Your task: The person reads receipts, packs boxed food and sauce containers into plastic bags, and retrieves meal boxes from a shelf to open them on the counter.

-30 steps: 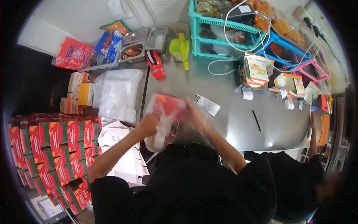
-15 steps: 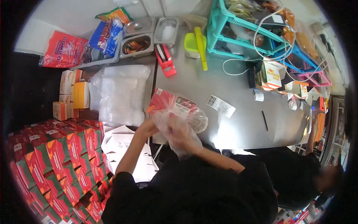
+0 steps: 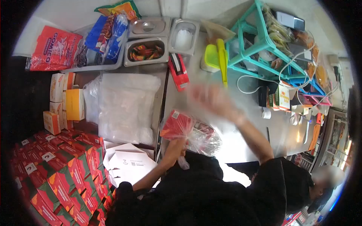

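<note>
My left hand (image 3: 175,150) is closed around the gathered neck of a clear plastic bag (image 3: 205,141), whose twisted end pokes out below the fist. Inside the bag lie a red box (image 3: 176,124) with a QR code and something round and clear, partly hidden by glare. My right hand (image 3: 213,100) is off the bag, over the steel table, smeared by motion, so its fingers cannot be made out. Just beyond it, to the upper left, lies a red tape dispenser (image 3: 178,71).
Clear plastic bags (image 3: 128,107) are stacked at left, beside white cartons (image 3: 134,164) and piled red boxes (image 3: 60,169). Steel pans (image 3: 146,51), a yellow-green tub (image 3: 212,58) and a teal rack (image 3: 247,47) stand behind. Another person (image 3: 298,184) is at right.
My right hand has let go of the bag and moved away toward the red dispenser. My left hand now holds the bag's neck alone. The view has shifted.
</note>
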The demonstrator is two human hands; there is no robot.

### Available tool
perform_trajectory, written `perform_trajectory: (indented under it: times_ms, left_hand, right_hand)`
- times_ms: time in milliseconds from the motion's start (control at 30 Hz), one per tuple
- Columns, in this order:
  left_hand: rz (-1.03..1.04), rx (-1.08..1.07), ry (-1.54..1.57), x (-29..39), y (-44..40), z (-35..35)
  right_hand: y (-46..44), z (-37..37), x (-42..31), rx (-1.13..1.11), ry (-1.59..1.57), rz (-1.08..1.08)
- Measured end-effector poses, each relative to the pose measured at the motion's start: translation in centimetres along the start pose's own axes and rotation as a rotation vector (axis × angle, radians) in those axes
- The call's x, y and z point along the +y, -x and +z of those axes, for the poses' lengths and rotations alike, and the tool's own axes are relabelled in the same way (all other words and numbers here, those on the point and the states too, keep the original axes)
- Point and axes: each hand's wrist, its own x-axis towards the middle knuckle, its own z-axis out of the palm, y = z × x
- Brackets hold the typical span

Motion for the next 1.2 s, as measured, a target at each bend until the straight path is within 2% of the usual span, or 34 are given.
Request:
perform_trajectory:
  times_ms: [33,67,100,167,267,300,333,367,467,567,667,767,867,933,1000,1067,1133,1167,1200]
  left_hand:
    - [0.211,0.041,-0.413,0.2,-0.1,0.0]
    - [0.423,0.086,-0.826,0.4,-0.2,0.1]
    - [0.499,0.118,-0.848,0.1,-0.4,0.2]
    - [0.641,0.180,-0.891,-0.6,-0.5,0.6]
    - [0.614,0.203,-0.951,1.2,0.1,1.2]
    - [0.620,0.208,-0.957,1.1,0.2,1.0]
    - [0.480,0.168,-0.952,0.8,0.3,0.8]
    - [0.475,0.163,-0.949,0.6,0.1,0.5]
    - [0.467,0.150,-0.928,-0.1,-0.3,0.5]
    - [0.448,0.130,-0.933,0.5,-0.4,0.4]
    - [0.429,0.137,-0.953,0.6,-0.6,0.5]
    - [0.481,0.188,-0.970,0.9,-0.1,0.8]
    - [0.567,0.241,-0.923,1.5,0.0,1.2]
    - [0.682,0.335,-0.907,1.3,0.3,1.4]
    - [0.680,0.422,-0.969,1.6,0.6,1.7]
    - [0.492,0.456,-0.869,1.9,1.3,2.1]
    - [0.459,0.530,-0.798,1.9,1.5,2.5]
    - [0.447,0.553,-0.778,1.4,1.4,2.3]
    - [0.449,0.574,-0.761,1.0,1.1,2.1]
  right_hand:
    - [-4.4,0.5,3.7,0.337,0.175,-0.214]
    - [-8.6,-0.3,5.4,0.476,0.421,-0.205]
    - [-12.7,-0.9,8.3,0.484,0.551,-0.306]
    - [-20.3,0.6,12.2,0.346,0.710,0.088]
    - [-23.3,1.6,11.9,0.264,0.634,0.232]
    - [-24.0,1.5,12.2,0.263,0.682,0.138]
    - [-24.3,1.5,12.8,0.257,0.725,0.050]
    - [-24.4,1.7,13.5,0.245,0.767,-0.036]
    - [-25.1,0.1,13.0,-0.075,0.557,0.258]
    - [-23.1,-0.1,12.8,-0.151,0.576,-0.183]
    - [-22.4,0.8,13.7,-0.070,0.772,-0.356]
    - [-22.1,1.1,14.4,-0.012,0.567,-0.438]
    - [-18.0,-0.7,11.0,0.267,0.270,-0.302]
    - [-12.2,-2.4,5.8,0.372,0.397,-0.208]
    - [-5.5,-1.9,2.8,0.265,0.244,-0.070]
    - [1.4,0.5,2.1,0.104,0.009,0.120]
    - [7.4,2.9,1.6,-0.093,-0.128,0.174]
    - [10.2,5.3,2.4,-0.018,-0.002,0.053]
    - [11.7,7.0,2.6,-0.032,0.068,0.013]
